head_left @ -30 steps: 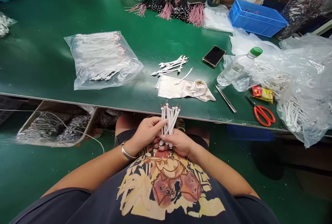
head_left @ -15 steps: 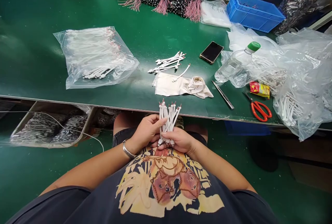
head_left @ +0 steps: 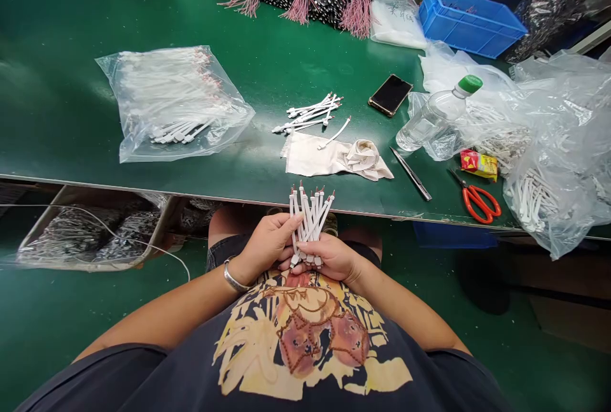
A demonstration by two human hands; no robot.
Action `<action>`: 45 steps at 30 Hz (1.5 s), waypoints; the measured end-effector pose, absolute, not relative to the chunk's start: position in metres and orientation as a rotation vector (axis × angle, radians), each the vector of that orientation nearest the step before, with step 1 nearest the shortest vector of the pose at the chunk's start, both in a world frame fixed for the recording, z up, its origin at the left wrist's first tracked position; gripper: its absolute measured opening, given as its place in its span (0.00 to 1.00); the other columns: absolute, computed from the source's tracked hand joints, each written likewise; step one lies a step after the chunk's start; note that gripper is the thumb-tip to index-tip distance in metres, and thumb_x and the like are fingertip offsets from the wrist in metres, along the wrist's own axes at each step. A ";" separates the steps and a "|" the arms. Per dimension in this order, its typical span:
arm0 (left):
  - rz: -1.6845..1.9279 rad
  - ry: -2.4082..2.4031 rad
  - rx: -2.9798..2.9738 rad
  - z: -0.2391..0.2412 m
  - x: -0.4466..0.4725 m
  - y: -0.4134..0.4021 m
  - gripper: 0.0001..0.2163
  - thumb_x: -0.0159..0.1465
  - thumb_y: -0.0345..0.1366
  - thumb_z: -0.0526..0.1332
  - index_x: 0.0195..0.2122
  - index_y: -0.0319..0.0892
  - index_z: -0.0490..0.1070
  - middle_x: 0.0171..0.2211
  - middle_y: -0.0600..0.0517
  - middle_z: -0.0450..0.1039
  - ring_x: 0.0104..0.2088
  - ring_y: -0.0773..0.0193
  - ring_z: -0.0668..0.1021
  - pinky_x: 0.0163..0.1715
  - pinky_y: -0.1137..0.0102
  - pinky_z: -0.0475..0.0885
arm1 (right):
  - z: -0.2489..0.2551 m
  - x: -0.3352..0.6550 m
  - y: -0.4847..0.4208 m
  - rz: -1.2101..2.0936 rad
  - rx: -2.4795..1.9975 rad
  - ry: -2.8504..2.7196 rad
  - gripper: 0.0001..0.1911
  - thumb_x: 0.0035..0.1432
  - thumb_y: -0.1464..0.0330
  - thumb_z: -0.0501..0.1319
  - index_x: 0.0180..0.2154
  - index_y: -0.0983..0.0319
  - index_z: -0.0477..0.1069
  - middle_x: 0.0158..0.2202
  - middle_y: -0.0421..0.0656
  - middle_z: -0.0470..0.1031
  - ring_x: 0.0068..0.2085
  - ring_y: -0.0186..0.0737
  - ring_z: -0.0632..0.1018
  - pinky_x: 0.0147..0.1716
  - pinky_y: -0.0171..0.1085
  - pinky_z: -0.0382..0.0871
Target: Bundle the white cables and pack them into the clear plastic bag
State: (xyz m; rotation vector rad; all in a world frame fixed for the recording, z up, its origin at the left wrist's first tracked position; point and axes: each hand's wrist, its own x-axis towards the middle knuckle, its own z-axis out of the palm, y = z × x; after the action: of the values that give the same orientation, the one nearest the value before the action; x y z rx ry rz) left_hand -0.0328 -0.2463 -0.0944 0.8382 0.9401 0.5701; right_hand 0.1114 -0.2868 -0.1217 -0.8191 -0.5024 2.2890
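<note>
Both hands hold one upright bundle of short white cable pieces in front of my stomach, just below the green table's front edge. My left hand wraps the bundle from the left, with a metal bangle on its wrist. My right hand grips the bundle's lower end from the right. The pieces fan out slightly at the top, with small red tips. On the table beyond lie a loose pile of the same white pieces and a beige cloth.
A clear bag of white pieces lies left. A phone, a water bottle, tweezers, red scissors and large plastic bags sit right. Pink-black wire bundles and a blue bin are far back, by another person.
The bundle's tips have spread a little wider in my hands. The view has tilted down slightly over the second. Both hands stay in the same place.
</note>
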 end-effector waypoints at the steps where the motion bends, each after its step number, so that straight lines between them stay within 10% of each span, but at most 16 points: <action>1: 0.575 0.936 0.848 -0.094 -0.033 -0.247 0.18 0.59 0.51 0.59 0.26 0.39 0.66 0.11 0.60 0.57 0.08 0.75 0.57 0.04 0.79 0.54 | -0.122 0.111 -0.287 2.288 -0.815 -0.498 0.21 0.50 0.64 0.66 0.43 0.71 0.71 0.37 0.53 0.78 0.36 0.39 0.80 0.32 0.32 0.75; 37: 0.554 0.910 0.816 -0.081 -0.028 -0.243 0.14 0.57 0.46 0.63 0.34 0.40 0.67 0.18 0.56 0.70 0.08 0.72 0.65 0.05 0.77 0.57 | -0.112 0.108 -0.288 2.173 -0.976 -0.729 0.24 0.47 0.54 0.67 0.36 0.69 0.75 0.26 0.44 0.76 0.22 0.30 0.73 0.20 0.29 0.65; 45: 0.698 0.962 1.014 -0.049 -0.036 -0.218 0.13 0.55 0.41 0.66 0.39 0.39 0.73 0.33 0.48 0.78 0.29 0.66 0.77 0.28 0.74 0.71 | -0.106 0.109 -0.291 2.158 -1.009 -0.936 0.24 0.51 0.53 0.64 0.41 0.66 0.75 0.29 0.41 0.75 0.23 0.27 0.71 0.23 0.29 0.65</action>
State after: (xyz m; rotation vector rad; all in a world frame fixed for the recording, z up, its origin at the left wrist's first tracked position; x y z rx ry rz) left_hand -0.0364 -0.2176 -0.0492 1.0139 0.9616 0.6980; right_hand 0.1094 -0.2905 -0.1062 -1.0088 -0.9361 2.1579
